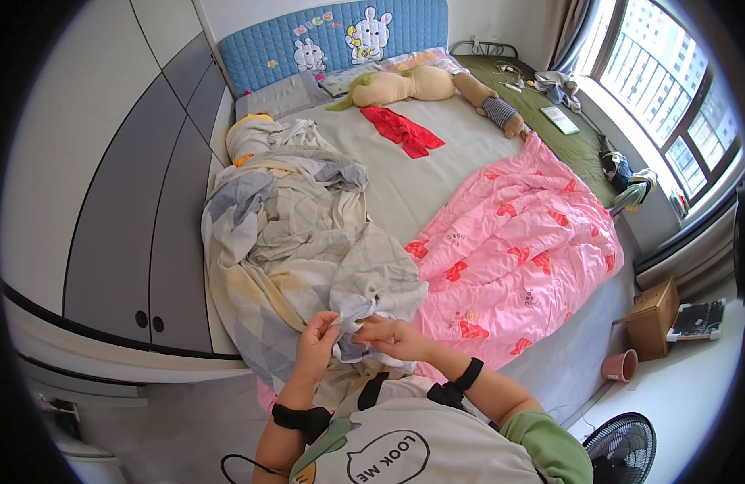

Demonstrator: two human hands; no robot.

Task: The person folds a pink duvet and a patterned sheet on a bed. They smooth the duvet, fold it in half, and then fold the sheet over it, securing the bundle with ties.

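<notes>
Both of my hands are at the near end of a bed, over a rumpled grey, yellow and white patterned duvet cover (288, 242). My left hand (319, 339) pinches a bunched pale fold of its fabric between thumb and fingers. Just to the right, my right hand (393, 337) has its fingers curled around the same gathered fabric. What lies inside the bunch is hidden. A pink quilt with red hearts (517, 242) is spread beside the cover and reaches over the bed's near right edge.
On the grey sheet (384, 181) lie a red cloth (403, 130) and long plush toys (403, 85). Wardrobe doors (167, 242) flank the left side. At the right stand a wooden box (653, 320), a pink bin (619, 365) and a black fan (620, 451).
</notes>
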